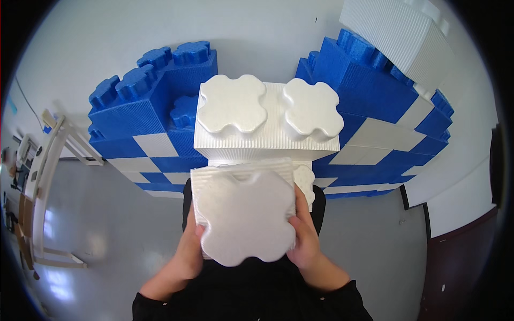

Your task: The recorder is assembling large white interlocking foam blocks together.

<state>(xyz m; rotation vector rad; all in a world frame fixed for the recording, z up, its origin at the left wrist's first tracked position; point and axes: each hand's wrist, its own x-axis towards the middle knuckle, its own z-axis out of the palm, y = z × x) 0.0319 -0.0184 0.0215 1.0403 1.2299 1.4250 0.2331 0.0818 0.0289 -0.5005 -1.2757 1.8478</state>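
Close in front of me I hold a large white foam building block [249, 216], its single clover-shaped stud turned up toward me. My left hand [190, 243] grips its left side and my right hand [304, 238] its right side, both with the fingers wrapped round and partly hidden. Just beyond it lies a longer white block [267, 142] with two clover-shaped studs and ribbed sides. Below that one, partly covered by the held block, another white stud [304, 184] shows beside my right hand.
A stepped wall of blue and white blocks [126, 120] rises on the left, and another [375, 115] on the right, with a big white block [399, 45] on top. A white-framed table [51, 160] stands far left. Grey floor [364, 251] lies around me.
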